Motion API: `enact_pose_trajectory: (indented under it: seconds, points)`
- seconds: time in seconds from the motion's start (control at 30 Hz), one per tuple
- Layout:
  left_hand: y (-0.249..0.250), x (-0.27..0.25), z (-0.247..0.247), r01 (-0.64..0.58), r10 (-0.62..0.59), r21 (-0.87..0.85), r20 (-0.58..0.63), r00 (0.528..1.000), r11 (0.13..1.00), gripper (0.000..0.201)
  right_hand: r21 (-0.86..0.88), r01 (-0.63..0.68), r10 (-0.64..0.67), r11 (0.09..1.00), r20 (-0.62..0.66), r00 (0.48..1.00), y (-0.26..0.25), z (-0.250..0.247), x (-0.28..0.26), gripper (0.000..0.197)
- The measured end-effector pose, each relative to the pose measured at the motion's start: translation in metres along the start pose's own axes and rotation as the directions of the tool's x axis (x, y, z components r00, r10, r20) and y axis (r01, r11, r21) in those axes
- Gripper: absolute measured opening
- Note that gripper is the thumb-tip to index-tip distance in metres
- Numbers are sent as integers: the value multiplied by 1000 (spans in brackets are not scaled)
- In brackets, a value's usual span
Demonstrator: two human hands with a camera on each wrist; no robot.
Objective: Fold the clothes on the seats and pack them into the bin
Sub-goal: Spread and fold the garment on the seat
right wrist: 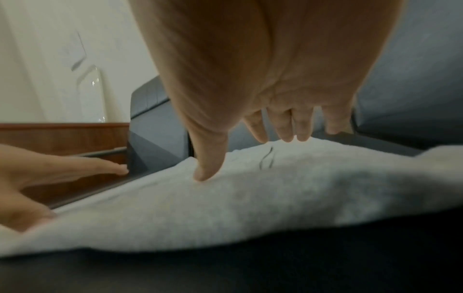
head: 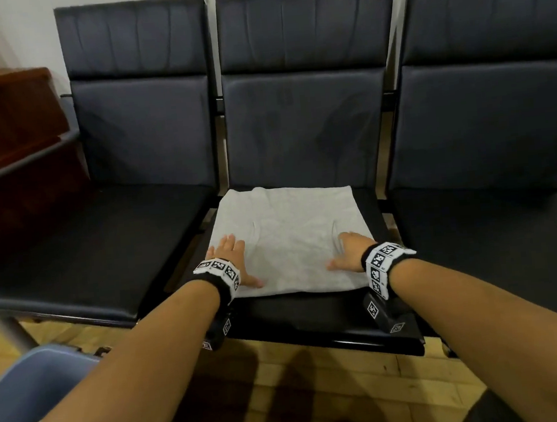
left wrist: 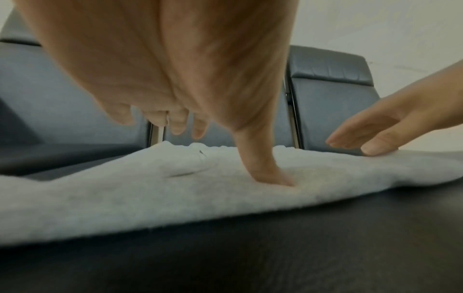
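Three dark padded seats in a row against a pale wall; the middle seat (head: 326, 314) carries the one garment in sight. Grey folded cloth (head: 289, 233) lies flat on that cushion, roughly square, its far edge close to the backrest, its near edge short of the cushion's front lip. A few shallow creases across its middle.

Left hand (head: 232, 260) on the cloth's left near part, fingers straight and spread, palm down. Left wrist view: the thumb (left wrist: 265, 170) presses into the fabric and dents it; the other fingers are stretched forward, and I cannot tell whether their tips touch the cloth. Nothing gripped.

Right hand (head: 349, 250) on the cloth's right near part, likewise flat and spread, fingers apart and extended. Right wrist view: the thumb tip (right wrist: 205, 174) rests on the fabric, the four fingers (right wrist: 288, 126) reach toward the far edge. Nothing gripped here either.

Hands well apart, one toward each side of the cloth, with bare grey fabric between them. Both wrists wear black bands with black-and-white square markers.

Blue-grey bin (head: 27, 397) on the floor at lower left, near the left forearm, only its corner in frame; contents not visible. Reddish wooden cabinet (head: 10, 126) beside the left seat (head: 82, 255). Right seat (head: 494, 232) bare. Wood-pattern floor (head: 320, 395) below.
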State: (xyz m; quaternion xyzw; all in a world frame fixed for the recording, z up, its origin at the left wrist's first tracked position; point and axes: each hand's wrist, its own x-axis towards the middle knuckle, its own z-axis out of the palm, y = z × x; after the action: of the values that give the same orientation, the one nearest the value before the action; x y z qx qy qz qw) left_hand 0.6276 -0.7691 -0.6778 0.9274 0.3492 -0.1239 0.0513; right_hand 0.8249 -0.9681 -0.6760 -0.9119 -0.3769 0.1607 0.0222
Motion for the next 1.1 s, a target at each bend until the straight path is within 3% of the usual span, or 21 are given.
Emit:
enact_pose_trajectory:
  seconds: [0.07, 0.13, 0.2, 0.3, 0.37, 0.43, 0.47, 0.57, 0.7, 0.9, 0.97, 1.1]
  points:
    - [3, 2, 6, 16, -20, 38, 98, 995, 999, 130, -17, -11, 12, 1000, 53, 999, 0, 11, 3, 98]
    - [2, 4, 11, 11, -26, 78, 189, 982, 997, 129, -98, -19, 28, 995, 96, 995, 6, 21, 3, 110]
    - [2, 1, 12, -9, -22, 129, 234, 972, 992, 130, -160, -28, 49, 987, 127, 991, 11, 30, -2, 120]
    - [-1, -3, 17, -64, 10, 194, 268, 963, 979, 149, -218, -19, 58, 976, 172, 983, 15, 37, -14, 124]
    - [2, -5, 13, -139, 68, 202, 322, 944, 969, 156, -235, 51, 14, 971, 264, 964, 15, 24, -18, 112]
    - [8, 0, -3, -145, 69, 194, 352, 934, 970, 133, -179, 103, -37, 978, 338, 940, 12, 1, -7, 78]
    - [12, 7, -15, -116, 55, 180, 311, 949, 977, 115, -147, 96, -45, 985, 317, 947, 11, -13, 3, 66]
    - [16, 48, -49, -57, 48, 158, 60, 997, 986, 69, -114, -7, 15, 994, 70, 997, 11, -53, 45, 57]
    - [4, 109, -74, 46, -39, 114, -63, 997, 992, 43, -47, -74, 70, 996, -83, 994, 16, -77, 108, 50]
    - [-8, 183, -77, 60, -57, 36, -101, 993, 998, 35, -36, -58, 53, 998, -114, 992, 19, -77, 189, 37]
    - [-16, 205, -75, 27, -34, -57, -126, 991, 998, 41, -8, -47, 46, 999, -124, 991, 27, -75, 208, 34]
    - [-21, 241, -65, 19, -24, -90, -60, 998, 996, 64, 5, -36, 36, 999, -136, 990, 45, -67, 236, 53]
